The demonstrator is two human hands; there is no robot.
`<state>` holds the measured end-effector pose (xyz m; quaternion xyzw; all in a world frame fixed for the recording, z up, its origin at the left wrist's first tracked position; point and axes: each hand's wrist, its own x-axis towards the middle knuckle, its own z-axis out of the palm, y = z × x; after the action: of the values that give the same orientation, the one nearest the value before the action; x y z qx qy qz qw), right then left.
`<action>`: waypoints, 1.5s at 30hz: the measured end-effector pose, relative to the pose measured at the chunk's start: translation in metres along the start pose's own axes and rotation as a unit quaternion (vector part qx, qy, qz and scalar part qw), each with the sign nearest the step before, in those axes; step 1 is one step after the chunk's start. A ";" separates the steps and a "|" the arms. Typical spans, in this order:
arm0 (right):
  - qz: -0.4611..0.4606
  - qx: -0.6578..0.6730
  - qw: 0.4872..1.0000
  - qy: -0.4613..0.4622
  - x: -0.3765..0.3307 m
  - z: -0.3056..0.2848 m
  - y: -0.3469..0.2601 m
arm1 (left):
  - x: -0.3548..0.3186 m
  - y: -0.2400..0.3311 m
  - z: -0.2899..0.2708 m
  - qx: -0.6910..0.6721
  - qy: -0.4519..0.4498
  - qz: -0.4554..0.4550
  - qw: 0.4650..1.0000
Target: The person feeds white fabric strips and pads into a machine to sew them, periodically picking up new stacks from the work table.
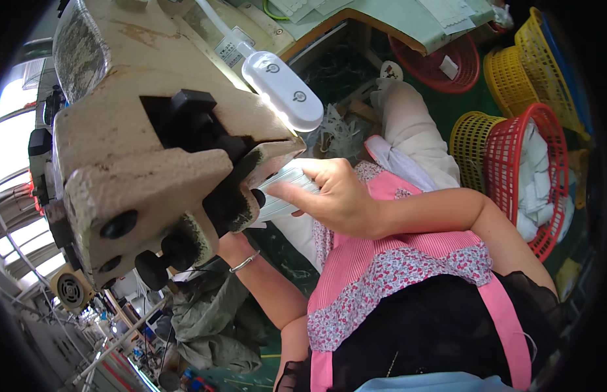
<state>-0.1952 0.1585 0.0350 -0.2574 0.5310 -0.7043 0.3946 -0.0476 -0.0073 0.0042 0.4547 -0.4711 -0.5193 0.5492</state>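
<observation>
My right hand (346, 202) is closed on a small stack of pale, striped fabric pieces (292, 184), thumb on top. The stack lies beside the worn beige head of a sewing machine (147, 189), whose body covers the stack's left part. On the left, my left hand (233, 244) reaches in under the machine head. Only its wrist area shows, with a silver bracelet (245, 261) on it; the fingers are hidden. Above the right hand, a white lamp (282, 90) is lit. The machine's needle area is out of sight.
A pale green tabletop (382, 16) with light fabric pieces (447, 13) is at the top. Red baskets (503, 163) and yellow baskets (512, 75) stand at the right, one holding pale cloth. Grey-green cloth (215, 320) hangs lower left. White scraps (339, 127) lie beyond my right hand.
</observation>
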 end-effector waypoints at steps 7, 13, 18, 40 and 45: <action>0.046 0.082 0.995 -0.023 -0.001 0.005 0.007 | 0.036 -0.033 -0.065 0.006 0.002 -0.061 0.998; 0.106 0.090 0.987 -0.082 -0.005 -0.080 0.012 | 0.017 -0.011 -0.044 -0.133 0.177 -0.084 0.972; 0.051 0.192 0.980 0.022 -0.023 -0.154 0.007 | -0.067 0.008 0.013 -0.095 -0.274 -0.283 0.914; -0.002 0.061 0.995 0.085 -0.012 -0.161 -0.020 | -0.107 0.038 0.083 -0.027 -0.191 -0.157 0.969; -0.015 -0.007 0.998 0.066 -0.018 -0.154 -0.027 | -0.104 0.039 0.080 -0.052 -0.188 -0.157 0.968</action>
<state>-0.3131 0.2601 0.0150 -0.2215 0.5568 -0.7219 0.3461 -0.1225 0.0972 0.0494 0.3876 -0.4611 -0.6990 0.3855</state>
